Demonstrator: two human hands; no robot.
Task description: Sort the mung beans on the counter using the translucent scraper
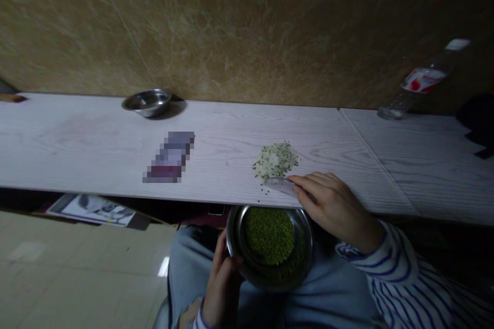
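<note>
Pile: in the head view, a mound of white grains mixed with green ones (275, 160) lies near the front edge of the pale tabletop (224, 164), a few strays beside it.
Right hand: my right hand (328, 200) pinches a thin, pale flat piece (280, 184) by one end, thumb and fingers closed; its far end is at the near side of the mound.
Left hand: my left hand (226, 277) closes on the rim of a steel bowl (303, 259), thumb over the edge.
Bowl: it sits over my lap, just below the tabletop's edge, with green beans (270, 236) inside.
Step in hand: I judge that I'm working the flat piece against the mound; moving it calls for a low, light edge and a steady bowl.
Bottle: a clear bottle (422, 79) leans to the right near the wall, white-capped; its red-and-white label is too blurred for me to read.
Flat item: pixelation hides any writing on it (169, 158); a small steel dish (154, 109) stands behind.
Printed sheet: below the tabletop, a sheet (96, 211) shows a picture, no legible words.
</note>
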